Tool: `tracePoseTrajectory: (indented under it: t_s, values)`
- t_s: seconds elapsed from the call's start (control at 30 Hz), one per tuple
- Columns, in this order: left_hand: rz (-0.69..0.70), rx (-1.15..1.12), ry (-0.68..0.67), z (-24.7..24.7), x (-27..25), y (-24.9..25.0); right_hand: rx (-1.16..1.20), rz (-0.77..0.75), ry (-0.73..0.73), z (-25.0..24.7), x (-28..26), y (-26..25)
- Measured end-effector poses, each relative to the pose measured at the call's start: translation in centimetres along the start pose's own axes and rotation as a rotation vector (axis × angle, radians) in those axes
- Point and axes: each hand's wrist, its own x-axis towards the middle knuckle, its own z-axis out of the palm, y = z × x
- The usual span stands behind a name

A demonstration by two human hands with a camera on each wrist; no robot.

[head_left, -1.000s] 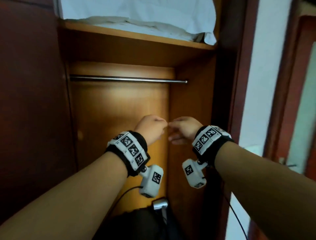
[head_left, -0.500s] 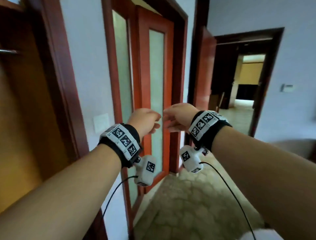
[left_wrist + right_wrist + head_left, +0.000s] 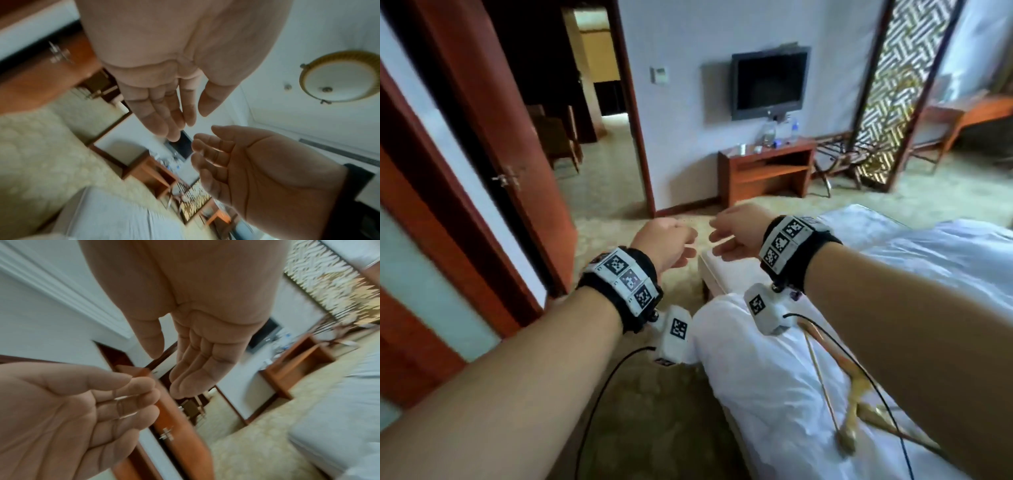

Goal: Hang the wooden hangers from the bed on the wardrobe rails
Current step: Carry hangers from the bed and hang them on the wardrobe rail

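Note:
Light wooden hangers (image 3: pixel 851 411) lie on the white bed (image 3: pixel 774 394) at the lower right of the head view, partly hidden by my right forearm and a cable. My left hand (image 3: pixel 667 240) and right hand (image 3: pixel 736 236) are raised side by side over the carpet, just past the bed's corner and well above the hangers. Both wrist views show relaxed, loosely bent fingers holding nothing: left hand (image 3: pixel 164 113), right hand (image 3: pixel 195 369). The wardrobe and its rails are out of view.
An open red-brown door (image 3: pixel 517 154) stands at the left beside a doorway. On the far wall is a TV (image 3: pixel 768 84) above a low wooden stand (image 3: pixel 763 174). A lattice screen (image 3: pixel 893 85) rises at the right. Patterned carpet (image 3: pixel 654 411) runs between door and bed.
The head view has swung right, from the wardrobe and its rail past the glass doors to the room and bed. Both hands stayed raised, close together and empty.

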Motion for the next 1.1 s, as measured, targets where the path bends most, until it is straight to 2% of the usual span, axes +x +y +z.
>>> tracePoseTrajectory:
  t_s: [0.13, 0.23, 0.33, 0.47, 0.57, 0.83, 0.97, 1.1]
  values:
    - [-0.067, -0.015, -0.247, 8.4, 2.7, -2.5, 0.048, 0.192, 0.294, -7.9, -0.9, 6.5]
    - [-0.078, 0.006, -0.441, 13.3, 3.7, -4.4, 0.075, 0.337, 0.508, -12.1, -3.8, 11.6]
    - [-0.075, 0.015, -0.596, 16.8, 3.8, -5.6, 0.118, 0.413, 0.7, -14.6, -7.6, 15.7]
    - [-0.09, 0.009, -0.755, 20.1, 2.8, -6.6, 0.193, 0.511, 0.874, -15.7, -12.5, 19.2]
    - [-0.101, 0.004, -0.841, 21.8, 1.9, -7.0, 0.248, 0.556, 0.953, -16.2, -15.1, 21.2]
    - [-0.121, 0.061, -0.918, 27.2, 1.5, -7.3, 0.395, 0.615, 1.062, -18.7, -18.6, 25.8]
    - [-0.137, 0.1, -0.931, 31.4, 2.5, -8.2, 0.391, 0.699, 1.1, -21.2, -18.7, 29.4]
    - [-0.173, 0.157, -0.922, 36.5, 4.4, -9.6, 0.425, 0.729, 1.077, -25.2, -16.3, 33.0]
